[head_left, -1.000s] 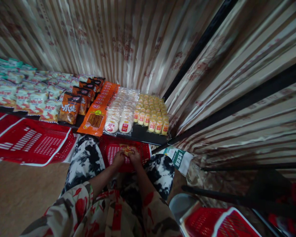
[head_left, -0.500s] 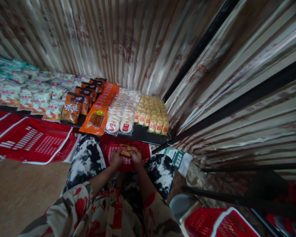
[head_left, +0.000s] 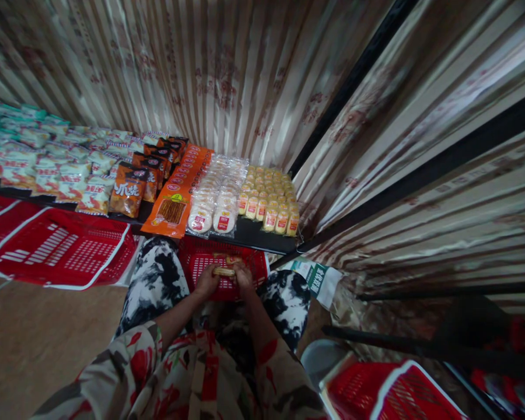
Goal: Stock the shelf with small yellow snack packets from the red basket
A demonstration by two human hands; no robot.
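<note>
Over the red basket (head_left: 191,256) between my knees, my left hand (head_left: 207,282) and my right hand (head_left: 244,276) are both closed on the two ends of a small yellowish packaged snack (head_left: 224,272). It lies level between them, and its print is too small to read. Just beyond my fingers, another yellow-orange packet (head_left: 233,259) shows inside the basket, partly hidden by my right hand. The shelf above holds small yellow wrapped cakes (head_left: 270,220) and round white wrapped cakes (head_left: 224,220), standing in rows.
A black shelf (head_left: 262,238) carries an orange snack bag (head_left: 170,211), brown-black bags (head_left: 128,189) and white bags (head_left: 73,182). Another red basket (head_left: 79,251) stands at left, one more (head_left: 394,391) at lower right. Dark metal bars (head_left: 402,181) cross before the curtain (head_left: 227,70).
The snack between my hands has turned, now showing as a narrow level strip. The yellow-orange packet behind it shows more clearly. My hands have hardly shifted.
</note>
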